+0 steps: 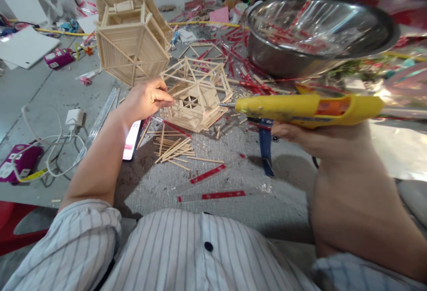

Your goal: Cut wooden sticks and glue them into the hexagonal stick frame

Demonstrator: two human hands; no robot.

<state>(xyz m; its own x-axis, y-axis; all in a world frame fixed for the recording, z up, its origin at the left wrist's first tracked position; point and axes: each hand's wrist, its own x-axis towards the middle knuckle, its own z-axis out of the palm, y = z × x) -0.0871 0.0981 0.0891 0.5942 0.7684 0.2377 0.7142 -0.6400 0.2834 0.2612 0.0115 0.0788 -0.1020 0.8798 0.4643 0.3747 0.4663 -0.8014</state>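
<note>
My left hand (147, 99) is closed in a pinch on a thin wooden stick, held against the left side of a small hexagonal stick model (196, 97) lying on the grey work surface. My right hand (320, 137) grips a yellow glue gun (310, 109) from below. Its metal nozzle points left and sits right at the model's right edge. A loose pile of wooden sticks (175, 148) lies in front of the model.
A larger stick-built structure (131, 37) stands behind my left hand. A big steel bowl (316, 28) sits at the back right amid red wrappers. A phone (131, 139), a clear ruler (103, 115), a white charger with cable (74, 118) and blue-handled pliers (266, 146) lie nearby.
</note>
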